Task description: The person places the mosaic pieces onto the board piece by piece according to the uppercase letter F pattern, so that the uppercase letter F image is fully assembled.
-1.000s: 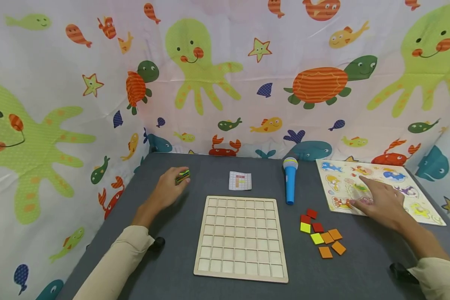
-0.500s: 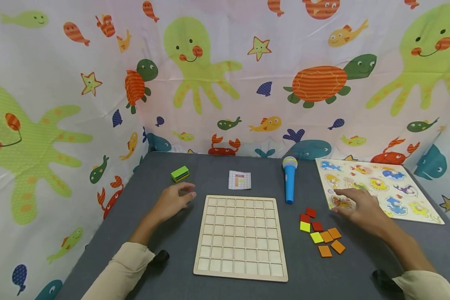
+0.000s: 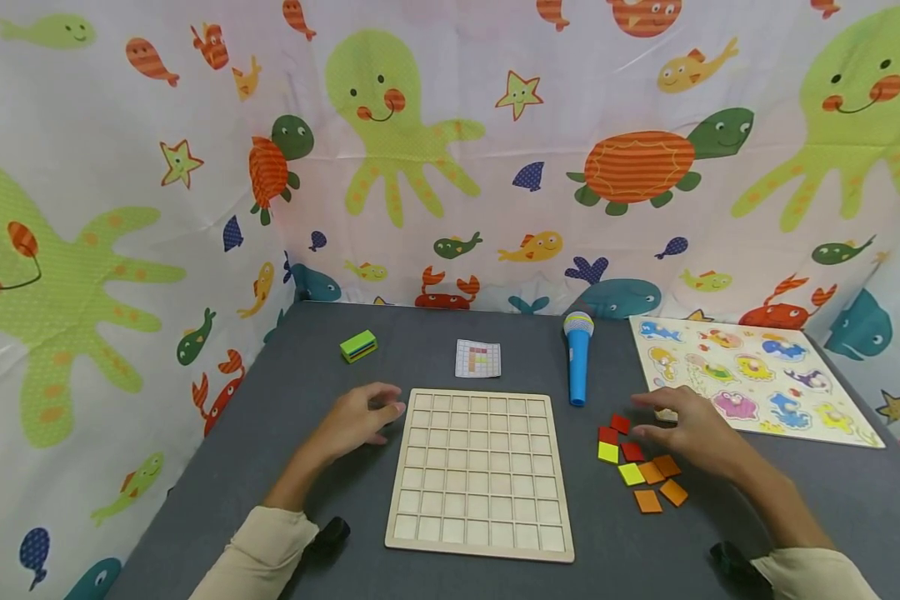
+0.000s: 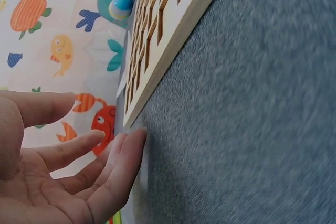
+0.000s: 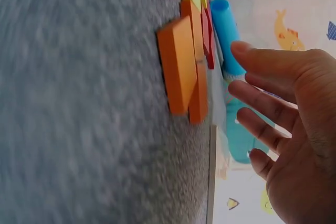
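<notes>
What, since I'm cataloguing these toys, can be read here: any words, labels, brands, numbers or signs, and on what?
No text can be read in any view.
Small white paper card with a coloured grid: any lettering too small to read.
Blue plastic microphone: any marking too small to read.
Pale rectangular board with sea-animal pictures: no readable words on the visible part.

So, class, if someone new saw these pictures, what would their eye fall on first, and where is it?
Probably the curtain behind the table, with its big green octopuses. Next would likely come the wooden grid board in the middle, between the left hand and the right hand. Bright red, yellow and orange tiles lie right of the board.
</notes>
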`<state>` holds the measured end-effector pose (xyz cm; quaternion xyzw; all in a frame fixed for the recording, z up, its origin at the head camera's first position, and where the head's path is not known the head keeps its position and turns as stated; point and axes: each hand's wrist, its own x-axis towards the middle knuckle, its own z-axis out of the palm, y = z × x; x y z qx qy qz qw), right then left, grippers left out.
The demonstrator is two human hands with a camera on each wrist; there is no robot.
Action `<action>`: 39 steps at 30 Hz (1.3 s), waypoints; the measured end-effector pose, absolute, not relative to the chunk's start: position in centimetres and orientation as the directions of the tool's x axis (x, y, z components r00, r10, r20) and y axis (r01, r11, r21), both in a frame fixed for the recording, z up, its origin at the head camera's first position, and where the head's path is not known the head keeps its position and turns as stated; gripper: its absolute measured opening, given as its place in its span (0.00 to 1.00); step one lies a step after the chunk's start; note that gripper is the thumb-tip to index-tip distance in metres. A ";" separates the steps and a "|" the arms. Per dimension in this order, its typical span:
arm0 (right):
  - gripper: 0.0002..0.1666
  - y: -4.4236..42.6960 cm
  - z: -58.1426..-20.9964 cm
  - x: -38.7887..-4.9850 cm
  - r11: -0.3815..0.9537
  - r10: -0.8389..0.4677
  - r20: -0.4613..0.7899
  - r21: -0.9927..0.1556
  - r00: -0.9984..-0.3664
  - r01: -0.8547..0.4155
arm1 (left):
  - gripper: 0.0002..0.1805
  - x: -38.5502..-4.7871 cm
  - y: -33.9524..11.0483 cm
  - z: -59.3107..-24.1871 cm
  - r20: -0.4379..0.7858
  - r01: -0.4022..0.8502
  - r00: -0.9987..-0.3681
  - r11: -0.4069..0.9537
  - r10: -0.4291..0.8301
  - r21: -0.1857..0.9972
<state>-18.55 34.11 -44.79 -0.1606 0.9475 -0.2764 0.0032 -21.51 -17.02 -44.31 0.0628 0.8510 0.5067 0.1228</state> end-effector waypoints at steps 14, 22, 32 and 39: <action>0.22 33.0 -45.4 -19.1 0.800 -0.354 0.042 -0.504 -0.934 -0.326 | 0.26 -20.5 -16.6 -44.9 -0.211 -0.093 -0.950 0.434 0.231 0.896; 0.19 32.7 -45.6 -18.9 0.817 -0.347 0.044 -0.476 -0.937 -0.325 | 0.28 -20.3 -16.1 -45.2 -0.235 -0.125 -0.950 0.439 0.206 0.890; 0.18 32.3 -45.6 -18.9 0.841 -0.333 0.040 -0.439 -0.942 -0.316 | 0.29 -20.4 -15.9 -45.3 -0.250 -0.137 -0.941 0.416 0.229 0.899; 0.18 32.2 -45.7 -18.9 0.847 -0.331 0.048 -0.424 -0.942 -0.320 | 0.29 -20.4 -16.0 -45.5 -0.247 -0.138 -0.939 0.396 0.238 0.908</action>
